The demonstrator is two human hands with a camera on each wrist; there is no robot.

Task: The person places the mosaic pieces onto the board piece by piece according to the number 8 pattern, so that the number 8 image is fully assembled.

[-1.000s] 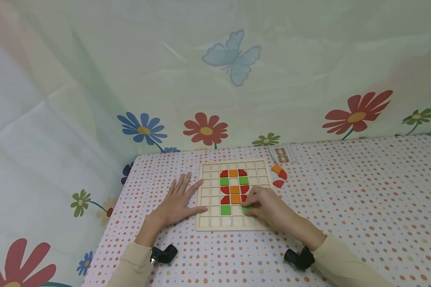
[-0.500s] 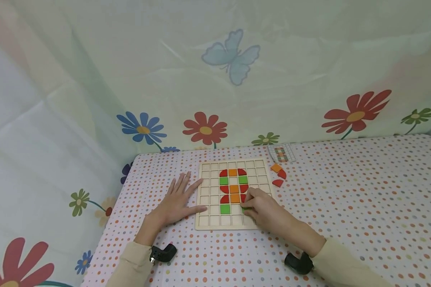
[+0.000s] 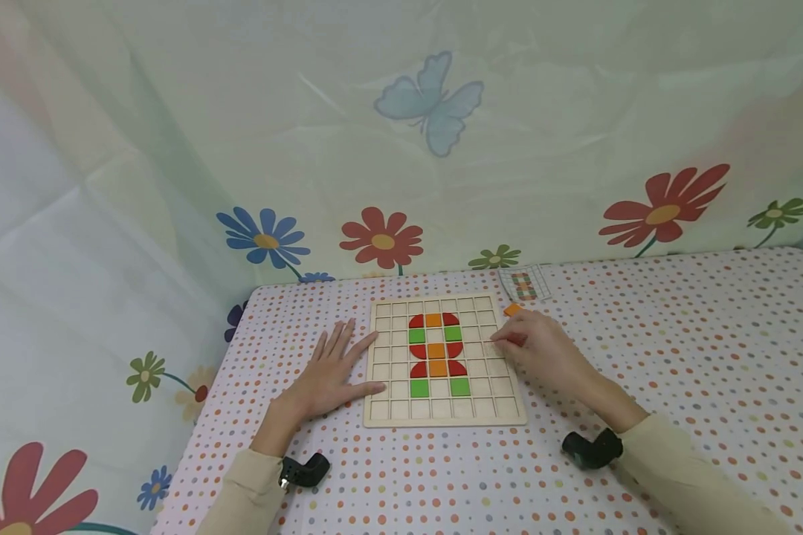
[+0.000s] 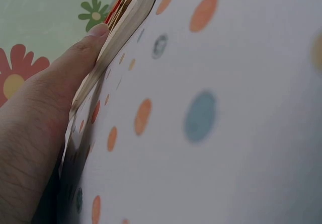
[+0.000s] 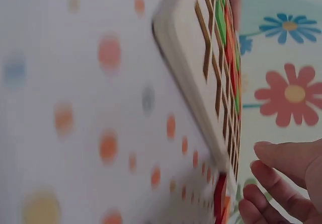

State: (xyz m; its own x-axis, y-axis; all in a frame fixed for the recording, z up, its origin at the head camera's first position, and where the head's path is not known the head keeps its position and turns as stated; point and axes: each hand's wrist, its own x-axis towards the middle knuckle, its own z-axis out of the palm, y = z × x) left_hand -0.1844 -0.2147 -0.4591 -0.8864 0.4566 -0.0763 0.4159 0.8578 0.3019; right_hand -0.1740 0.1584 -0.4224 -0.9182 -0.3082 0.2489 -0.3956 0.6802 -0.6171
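Note:
A wooden grid board (image 3: 391, 425) lies on the table, its middle squares filled with red quarter-round pieces (image 3: 418, 369), orange squares (image 3: 438, 368) and green squares (image 3: 460, 387). My left hand (image 3: 324, 379) lies spread at the board's left side, thumb and forefinger touching its edge. In the left wrist view the thumb (image 4: 93, 38) rests on the rim. My right hand (image 3: 542, 349) hovers at the right edge, fingers bent and apart, holding nothing. Beneath it, a loose red piece (image 5: 220, 194) lies beside the board, partly hidden by the hand in the head view.
A loose orange piece (image 3: 512, 309) lies just beyond the right hand. Behind it is a small pattern card (image 3: 525, 284) with a coloured grid. The table wears a dotted cloth (image 3: 682, 357), and a flowered curtain (image 3: 542, 148) hangs behind.
My right hand has let go of the green square at the board's lower right, now lying in its cell, and has moved right and away to the loose pieces. The left hand stays put.

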